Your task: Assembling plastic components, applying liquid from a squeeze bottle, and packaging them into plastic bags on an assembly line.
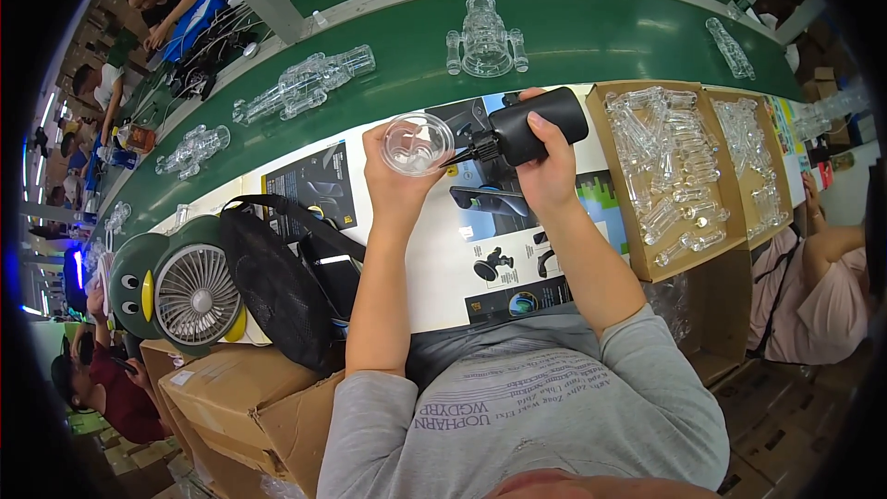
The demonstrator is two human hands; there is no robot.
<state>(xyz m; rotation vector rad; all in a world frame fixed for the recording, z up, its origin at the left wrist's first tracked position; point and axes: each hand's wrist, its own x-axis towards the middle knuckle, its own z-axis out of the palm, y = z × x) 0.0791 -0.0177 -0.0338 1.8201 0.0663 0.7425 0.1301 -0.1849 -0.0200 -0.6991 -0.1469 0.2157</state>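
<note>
so the clear cup (418,142) is held in the left grip (388,181), hand closed on its side, with some fingers hidden behind. the black bottle (558,118) is clasped in the right grip (551,166), fingers wrapped round its body.

the relation that matters: the cup is just left of the bottle's nozzle (469,153). the bottle is tipped nearly flat, long axis slanting down to the left, spout aimed at the cup's right side. whether contact is made at the rim can't be told from this angle. both are held above a printed sheet (423,285).

to the right, nearer the right grip, a cardboard tray (698,261) is piled with clear tube-like pieces (679,143), and a narrower tray (771,230) beside it is loaded with more of the same kind. on the far green surface (582,37), a clear assembly with two side arms (486,44) is stood, and a longer one (309,83) is laid off to the left. lower left, a penguin-shaped fan (197,296) and a black mesh bag (273,286) are parked by a brown carton (231,397), contents not visible tbh.
</note>
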